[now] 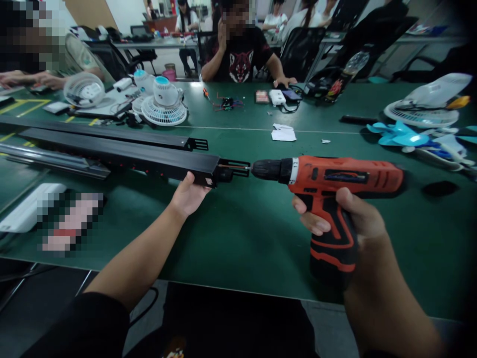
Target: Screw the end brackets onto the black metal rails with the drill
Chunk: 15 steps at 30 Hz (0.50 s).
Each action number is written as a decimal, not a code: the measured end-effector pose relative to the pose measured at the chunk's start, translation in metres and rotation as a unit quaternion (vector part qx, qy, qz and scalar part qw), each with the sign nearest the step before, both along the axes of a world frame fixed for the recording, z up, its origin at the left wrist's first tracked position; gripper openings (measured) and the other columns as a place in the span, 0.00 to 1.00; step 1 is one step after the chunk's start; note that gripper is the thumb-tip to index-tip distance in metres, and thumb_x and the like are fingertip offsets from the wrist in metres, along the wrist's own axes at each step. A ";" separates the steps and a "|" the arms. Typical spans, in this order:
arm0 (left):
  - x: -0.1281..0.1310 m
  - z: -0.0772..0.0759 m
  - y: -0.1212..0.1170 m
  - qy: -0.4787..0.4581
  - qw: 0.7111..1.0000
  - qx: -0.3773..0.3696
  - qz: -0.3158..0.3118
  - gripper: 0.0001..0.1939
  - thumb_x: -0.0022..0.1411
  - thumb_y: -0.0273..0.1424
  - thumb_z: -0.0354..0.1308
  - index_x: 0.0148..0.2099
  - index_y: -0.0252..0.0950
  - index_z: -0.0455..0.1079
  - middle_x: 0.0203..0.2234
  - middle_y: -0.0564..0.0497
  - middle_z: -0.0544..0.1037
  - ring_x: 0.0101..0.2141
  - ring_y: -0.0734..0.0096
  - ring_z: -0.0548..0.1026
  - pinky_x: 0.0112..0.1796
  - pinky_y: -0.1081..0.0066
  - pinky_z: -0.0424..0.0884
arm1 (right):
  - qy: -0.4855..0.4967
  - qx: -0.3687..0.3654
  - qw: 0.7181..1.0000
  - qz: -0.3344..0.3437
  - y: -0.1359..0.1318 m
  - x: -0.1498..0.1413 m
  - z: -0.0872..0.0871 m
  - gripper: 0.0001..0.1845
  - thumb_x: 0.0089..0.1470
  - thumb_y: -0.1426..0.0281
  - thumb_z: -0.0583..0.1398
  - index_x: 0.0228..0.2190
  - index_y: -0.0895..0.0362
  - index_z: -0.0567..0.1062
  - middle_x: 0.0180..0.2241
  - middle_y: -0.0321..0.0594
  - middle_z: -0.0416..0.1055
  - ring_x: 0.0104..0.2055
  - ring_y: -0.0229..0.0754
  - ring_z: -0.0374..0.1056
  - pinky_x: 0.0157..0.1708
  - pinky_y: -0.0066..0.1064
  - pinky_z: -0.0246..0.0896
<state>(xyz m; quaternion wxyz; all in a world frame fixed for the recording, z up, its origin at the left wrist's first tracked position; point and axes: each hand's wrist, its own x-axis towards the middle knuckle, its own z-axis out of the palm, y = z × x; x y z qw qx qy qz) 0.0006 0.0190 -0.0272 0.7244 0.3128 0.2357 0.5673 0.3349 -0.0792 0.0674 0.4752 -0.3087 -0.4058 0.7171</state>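
My right hand [335, 219] is wrapped round the handle of an orange and black cordless drill [346, 174], which points left. From its chuck a thin bit runs to the slotted black end bracket [238, 168] of a long black rectangular housing [149, 156]; whether the bit touches a screw I cannot make out. My left hand [192, 194] grips that housing near its right end, thumb on the near side and fingers underneath. Behind it lies a second long black housing [141, 136] with a similar bracket. A shiny metal strip [55, 159] is at the left.
Fan parts [164, 109] stand at the back left, and blue fan blades [402, 136] lie at the right. A small circuit board [226, 103] and white paper [283, 133] are on the green table [242, 238]. Across it sits a person [238, 54]; another person is at the left.
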 end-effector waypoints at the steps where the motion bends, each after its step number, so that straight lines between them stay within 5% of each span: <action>1: 0.000 -0.001 0.000 0.002 1.000 0.012 0.004 0.32 0.56 0.50 0.74 0.57 0.41 0.76 0.49 0.44 0.82 0.52 0.56 0.80 0.45 0.66 0.77 | 0.002 0.008 1.000 0.004 0.000 0.000 -0.006 0.27 0.53 0.53 0.73 0.48 0.56 0.80 0.34 0.45 0.77 0.19 0.34 0.63 0.16 0.26 0.62; 7: 0.000 -0.002 0.000 0.027 0.999 0.028 0.012 0.30 0.58 0.51 0.72 0.57 0.41 0.77 0.51 0.43 0.82 0.53 0.52 0.80 0.46 0.62 0.78 | 0.049 0.037 0.998 0.023 0.001 -0.002 -0.034 0.27 0.56 0.52 0.71 0.50 0.55 0.80 0.35 0.44 0.77 0.19 0.31 0.61 0.19 0.24 0.64; 15: 0.000 0.001 -0.001 0.034 0.998 0.055 0.008 0.31 0.51 0.54 0.75 0.49 0.39 0.81 0.47 0.45 0.83 0.49 0.57 0.80 0.41 0.68 0.78 | 0.047 0.075 0.996 0.032 0.002 -0.003 -0.043 0.31 0.57 0.48 0.70 0.51 0.58 0.80 0.35 0.46 0.78 0.20 0.33 0.65 0.20 0.26 0.68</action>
